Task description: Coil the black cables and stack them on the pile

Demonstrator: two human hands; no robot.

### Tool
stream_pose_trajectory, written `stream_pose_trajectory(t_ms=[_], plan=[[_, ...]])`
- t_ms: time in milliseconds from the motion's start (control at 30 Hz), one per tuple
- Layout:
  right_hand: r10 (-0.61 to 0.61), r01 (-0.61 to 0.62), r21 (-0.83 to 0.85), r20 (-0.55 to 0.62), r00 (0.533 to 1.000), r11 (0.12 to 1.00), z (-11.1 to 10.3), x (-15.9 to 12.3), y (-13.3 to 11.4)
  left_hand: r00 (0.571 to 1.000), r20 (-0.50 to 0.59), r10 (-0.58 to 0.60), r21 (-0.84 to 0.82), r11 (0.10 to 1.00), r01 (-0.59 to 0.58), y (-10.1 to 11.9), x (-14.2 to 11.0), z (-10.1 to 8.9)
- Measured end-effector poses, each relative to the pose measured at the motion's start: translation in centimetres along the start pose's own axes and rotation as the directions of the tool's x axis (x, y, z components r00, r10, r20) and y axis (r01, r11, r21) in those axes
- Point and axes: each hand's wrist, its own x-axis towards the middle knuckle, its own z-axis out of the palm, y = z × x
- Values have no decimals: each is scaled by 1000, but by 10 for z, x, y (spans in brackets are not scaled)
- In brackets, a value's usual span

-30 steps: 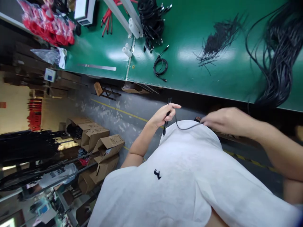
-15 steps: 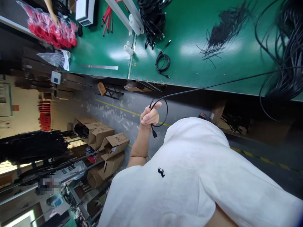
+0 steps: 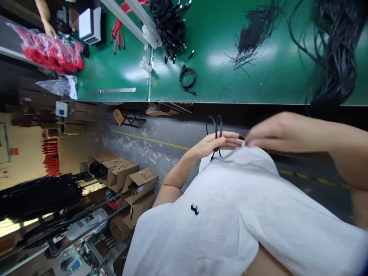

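Right hand [image 3: 276, 132]: blurred, grip unreadable from here. Looped cable [image 3: 216, 132]: partly hidden within left hand [image 3: 207, 146]. Large cable bundle [image 3: 336, 53]: cut off above.

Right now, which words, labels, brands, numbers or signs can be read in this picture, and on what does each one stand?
No text is readable.
Cardboard box: print too small.
Co-worker's shirt: lettering too blurred.
White shirt: black emblem, no letters visible.
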Motion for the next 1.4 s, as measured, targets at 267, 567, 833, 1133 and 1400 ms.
stream_pose_trajectory(t_ms=[267,567,833,1133,1400], plan=[[278,-272,65,-320,906,960,-22,16,72,930,175,-323,-61,939,338,-19,-9,-11],[521,-610,-228,-348,779,759,41,-71,190,768,-607,203,-123,931,-344,29,-51,-31],[-132,126,-126,-45,990,984,49,-15,33,984,-151,95,-36,994,-101,1,12,-18],[24,-17,51,-127,992,999,14,12,46,941,259,-216,28,976,216,-21,39,9],[204,-308,-172,-447,871,936,-13,-27,149,974,-226,-8,-162,986,-29,16,-6,-7]])
